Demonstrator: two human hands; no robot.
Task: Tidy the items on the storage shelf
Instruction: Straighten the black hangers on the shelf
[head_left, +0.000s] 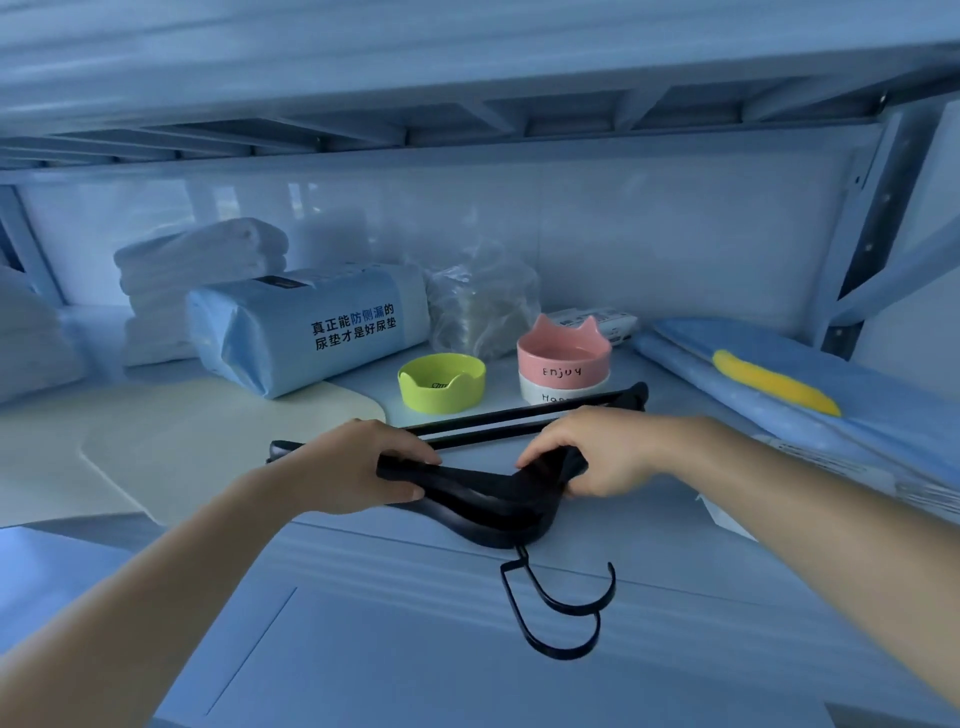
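Both hands are on a small stack of black hangers (483, 504) that lies at the front of the shelf (501, 387), near the edge. The left hand (358, 465) grips the left shoulder of the stack, with the fingers curled over the top and the thumb below. The right hand (597, 454) pinches the right shoulder in the same way, so neither hand is free. The hooks (566, 608) point toward the person and reach out past the shelf edge, and the long bars (519, 414) of the hangers run across the shelf behind the hands, just in front of the bowls. There a green bowl (441, 382) stands alone, and beside it, on its right, a pink bowl (563, 356) with cat ears (the word "Enjoy" is printed on it) sits on top of a white bowl (550, 396). Further back on the left a blue package (311, 327) with Chinese text lies on its side – behind it is a pile of folded white towels (202, 280), and to its right a crumpled clear plastic bag (483, 301). A cream board (208, 431) lies flat at the left, partly under the package. At the right side flat blue packs (810, 415) lie with a yellow object (774, 382) on top.
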